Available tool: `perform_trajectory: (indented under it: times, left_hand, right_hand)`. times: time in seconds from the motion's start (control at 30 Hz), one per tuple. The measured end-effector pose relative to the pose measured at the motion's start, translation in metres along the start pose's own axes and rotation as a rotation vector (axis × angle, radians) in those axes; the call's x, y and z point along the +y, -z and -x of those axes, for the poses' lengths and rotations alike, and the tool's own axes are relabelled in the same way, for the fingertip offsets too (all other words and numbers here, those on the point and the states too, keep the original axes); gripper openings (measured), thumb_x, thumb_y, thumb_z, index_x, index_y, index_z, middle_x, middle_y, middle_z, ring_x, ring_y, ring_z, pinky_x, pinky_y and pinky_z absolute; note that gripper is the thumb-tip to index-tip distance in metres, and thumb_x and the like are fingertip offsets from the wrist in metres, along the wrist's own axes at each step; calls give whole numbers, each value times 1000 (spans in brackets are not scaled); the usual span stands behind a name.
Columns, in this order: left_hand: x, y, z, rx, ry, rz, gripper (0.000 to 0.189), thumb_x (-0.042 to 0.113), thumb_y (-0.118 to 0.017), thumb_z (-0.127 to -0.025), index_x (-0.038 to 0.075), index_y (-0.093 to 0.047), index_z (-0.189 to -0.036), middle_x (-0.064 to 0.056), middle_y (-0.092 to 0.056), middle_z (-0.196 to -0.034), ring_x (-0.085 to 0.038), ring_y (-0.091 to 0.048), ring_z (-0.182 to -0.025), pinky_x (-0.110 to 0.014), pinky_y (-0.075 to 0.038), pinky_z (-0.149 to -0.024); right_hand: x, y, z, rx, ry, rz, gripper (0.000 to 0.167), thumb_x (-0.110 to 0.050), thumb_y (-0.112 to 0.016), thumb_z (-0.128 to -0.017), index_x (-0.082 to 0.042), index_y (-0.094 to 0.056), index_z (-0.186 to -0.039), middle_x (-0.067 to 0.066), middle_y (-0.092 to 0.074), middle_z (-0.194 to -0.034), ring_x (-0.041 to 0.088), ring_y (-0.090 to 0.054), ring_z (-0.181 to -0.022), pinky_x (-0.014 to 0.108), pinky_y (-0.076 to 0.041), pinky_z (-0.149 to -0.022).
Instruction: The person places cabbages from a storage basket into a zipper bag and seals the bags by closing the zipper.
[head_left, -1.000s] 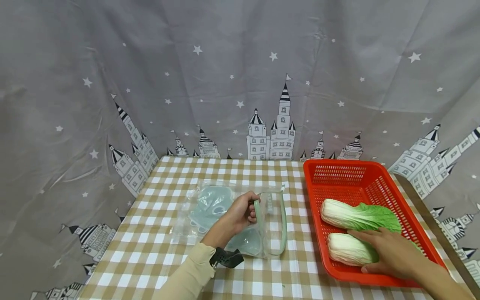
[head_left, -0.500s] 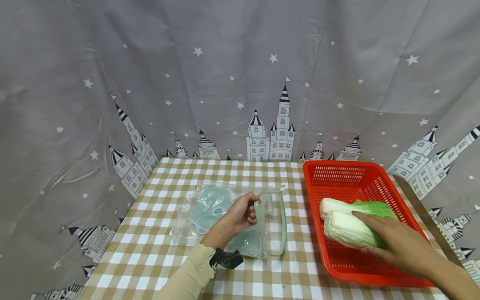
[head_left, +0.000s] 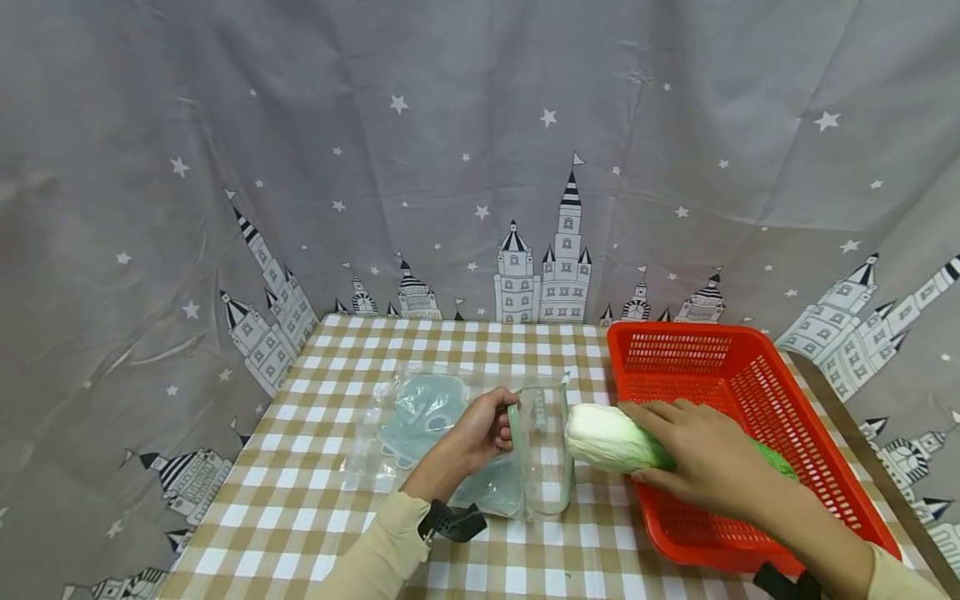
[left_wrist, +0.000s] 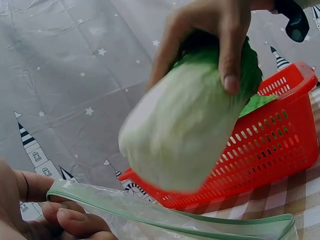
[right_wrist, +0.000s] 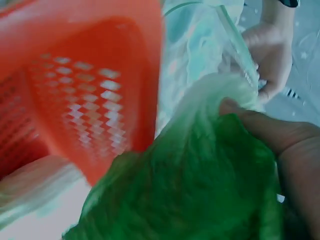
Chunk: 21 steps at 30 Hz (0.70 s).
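My left hand (head_left: 480, 433) pinches one side of the mouth of a clear zip bag (head_left: 431, 408) with a pale green print, lying on the table. Its green zip strip (left_wrist: 260, 220) stands apart from the other side, so the mouth gapes toward the right. My right hand (head_left: 705, 454) grips a napa cabbage (head_left: 611, 437) from above, thumb on one side and fingers on the other. The white base points left and overlaps the bag's mouth edge in the head view. Its leafy end is mostly hidden under the hand there, but shows green in the right wrist view.
A red plastic basket (head_left: 675, 342) with slotted walls stands on the right of the checked tablecloth (head_left: 300, 467). Another napa cabbage (right_wrist: 45, 195) lies in it, mostly hidden behind my right arm in the head view. A grey curtain (head_left: 450, 100) hangs behind the table.
My right hand has lifted the nearer cabbage out of the basket and moved it left to the bag's mouth. The left hand keeps its hold on the bag's edge.
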<state>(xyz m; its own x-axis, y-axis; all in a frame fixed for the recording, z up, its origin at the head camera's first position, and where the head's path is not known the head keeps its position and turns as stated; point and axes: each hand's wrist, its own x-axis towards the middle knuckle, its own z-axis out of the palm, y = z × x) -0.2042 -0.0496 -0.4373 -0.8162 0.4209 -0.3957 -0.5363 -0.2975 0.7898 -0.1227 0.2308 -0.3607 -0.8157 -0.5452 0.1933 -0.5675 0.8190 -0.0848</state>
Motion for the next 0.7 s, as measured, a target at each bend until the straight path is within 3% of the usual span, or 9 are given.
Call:
perform_trajectory:
  times: [0.13,0.4,0.53,0.7]
  left_hand:
    - [0,0,1,-8,-3,-9,25,16,-43,-91,15,-44,-66,9,-28,-52,-5,-29,-47,-16,-22,-44]
    - [2,-2,5,-18,-16,-28,24,16,-43,-90,15,-42,-66,8,-27,-55,-6,-28,-47,-17,-21,-45]
    - [3,-3,6,-40,-20,-44,24,17,-42,-91,15,-42,-67,8,-27,-55,-6,-27,-47,-17,-21,-45]
    - [3,-4,9,-69,-25,-49,29,17,-42,-92,16,-36,-64,7,-26,-56,-6,-26,-47,-18,-20,-45]
  right_hand:
    - [-14,-9,-22,3,77,85,69,-38,-88,-68,-8,-64,-126,9,-66,-112,29,-63,-91,47,-53,-75]
    - [-37,-22,-50,23,206,255,61,-43,-90,-61,-10,-64,-106,5,-64,-90,26,-61,-75,36,-45,-58]
    - [-45,-31,-61,14,213,280,55,-44,-88,-62,-11,-63,-98,4,-62,-83,25,-60,-71,36,-45,-55]
    - [-54,-43,-75,-40,136,214,51,-43,-88,-62,-11,-65,-95,3,-63,-83,26,-60,-70,39,-48,-56]
